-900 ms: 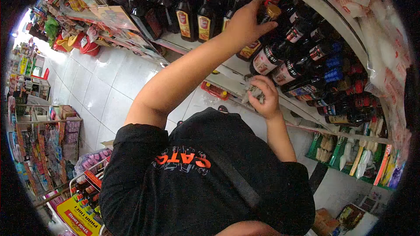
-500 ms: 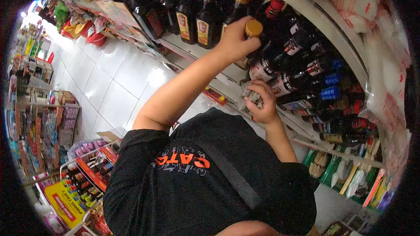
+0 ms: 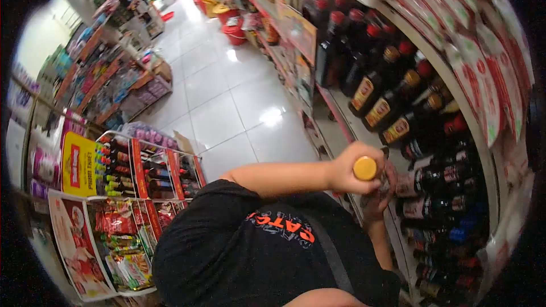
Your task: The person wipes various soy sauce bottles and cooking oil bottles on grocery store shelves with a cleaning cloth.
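Note:
Wrapped around the neck of a gold-capped bottle [image 3: 364, 168], my left hand [image 3: 348, 166] holds it in front of the shelf, over my chest. Most of the bottle is hidden beneath its cap and my fingers. Close below is my right hand [image 3: 389, 189], its fingers curled round a grey cloth [image 3: 372, 200] beside the bottle. Motion blurs this hand, and the cloth looks pressed to the bottle's side. Dark bottles with yellow labels [image 3: 378, 112] stand on the shelf [image 3: 339, 104] beyond my hands.
More dark bottles [image 3: 424, 179] fill the shelf at right, below hanging red-and-white packets [image 3: 472, 74]. A tiled aisle [image 3: 219, 108] runs away at the upper left. At lower left stands a wire rack [image 3: 152, 176] of bottles and sachets. Red buckets [image 3: 233, 33] sit farther down the aisle.
My left hand has drawn the gold-capped bottle off the shelf row towards me, to my right hand with the cloth. The view has turned left, showing more aisle and rack.

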Demonstrator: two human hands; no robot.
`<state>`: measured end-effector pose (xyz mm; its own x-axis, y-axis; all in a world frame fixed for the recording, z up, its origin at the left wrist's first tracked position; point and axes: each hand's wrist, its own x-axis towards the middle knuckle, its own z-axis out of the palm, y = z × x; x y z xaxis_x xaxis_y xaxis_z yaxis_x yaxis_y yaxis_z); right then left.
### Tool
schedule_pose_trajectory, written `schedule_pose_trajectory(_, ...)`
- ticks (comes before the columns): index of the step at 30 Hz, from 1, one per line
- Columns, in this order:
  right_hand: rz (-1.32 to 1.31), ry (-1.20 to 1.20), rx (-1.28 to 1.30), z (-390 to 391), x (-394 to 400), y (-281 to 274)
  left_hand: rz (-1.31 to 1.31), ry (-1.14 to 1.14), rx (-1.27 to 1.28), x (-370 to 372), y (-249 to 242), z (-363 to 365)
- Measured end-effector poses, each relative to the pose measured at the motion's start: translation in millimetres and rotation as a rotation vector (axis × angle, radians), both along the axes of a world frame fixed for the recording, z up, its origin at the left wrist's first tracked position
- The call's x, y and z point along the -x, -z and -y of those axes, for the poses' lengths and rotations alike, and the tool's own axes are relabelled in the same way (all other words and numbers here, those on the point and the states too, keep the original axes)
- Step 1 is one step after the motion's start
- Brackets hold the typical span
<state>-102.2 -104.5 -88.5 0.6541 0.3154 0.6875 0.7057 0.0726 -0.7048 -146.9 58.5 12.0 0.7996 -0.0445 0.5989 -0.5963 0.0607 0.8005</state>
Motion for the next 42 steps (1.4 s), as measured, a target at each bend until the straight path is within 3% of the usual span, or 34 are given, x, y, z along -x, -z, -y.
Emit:
schedule_pose_trajectory(6,-0.151,-0.272,0.036,-35.2,-20.6,9.6,0.284,0.169,-0.085,30.0,-31.0,-19.7)
schedule_pose_trajectory(10,-0.481,-0.631,0.166,-51.2,-20.1,-4.1,0.343,0.298,-0.123,39.7,-53.8,-30.2)
schedule_pose_trajectory(12,-0.413,-0.676,0.103,-65.1,-1.0,-29.8,0.318,0.366,-0.150,41.4,-60.0,-36.2)
schedule_pose_trajectory(15,-0.378,-0.681,-0.007,-79.7,18.1,-59.4,0.044,0.365,0.026,44.4,-52.5,-47.4)
schedule_pose_trajectory(19,-0.552,-0.876,0.075,-85.9,-1.5,-54.5,0.065,0.137,0.045,51.1,-49.5,-60.9)
schedule_pose_trajectory(22,-0.785,-1.010,0.195,-80.8,-7.5,-45.1,-0.174,0.181,0.514,56.3,-44.1,-77.3)
schedule_pose_trajectory(23,-1.042,-1.005,0.144,-66.4,-9.6,-14.2,-0.177,0.214,0.608,54.2,-42.7,-83.0)
schedule_pose_trajectory(24,-1.076,-1.110,0.106,-70.1,-8.6,-16.1,-0.185,0.245,0.705,52.5,-42.8,-88.5)
schedule_pose_trajectory(26,-1.157,-1.315,0.016,-78.1,0.9,-18.6,-0.186,0.283,0.681,52.5,-42.9,-91.3)
schedule_pose_trajectory(30,-1.227,-1.520,0.200,-85.2,-13.3,-16.4,-0.156,0.357,0.635,49.0,-42.1,-84.9)
schedule_pose_trajectory(33,-1.286,-1.452,-0.029,-91.4,5.9,-33.2,-0.190,0.292,0.617,48.2,-42.1,-86.4)
schedule_pose_trajectory(36,-1.139,-1.304,-0.109,-83.4,6.8,-40.4,-0.127,-0.341,0.520,47.1,-37.7,-77.2)
schedule_pose_trajectory(40,-0.847,-0.871,-0.225,-69.9,6.9,-55.7,-0.059,-0.505,0.021,53.1,20.9,-85.8)
schedule_pose_trajectory(42,-0.739,-0.711,-0.179,-66.9,2.8,-62.4,-0.155,-0.342,-0.217,58.3,44.1,-65.7)
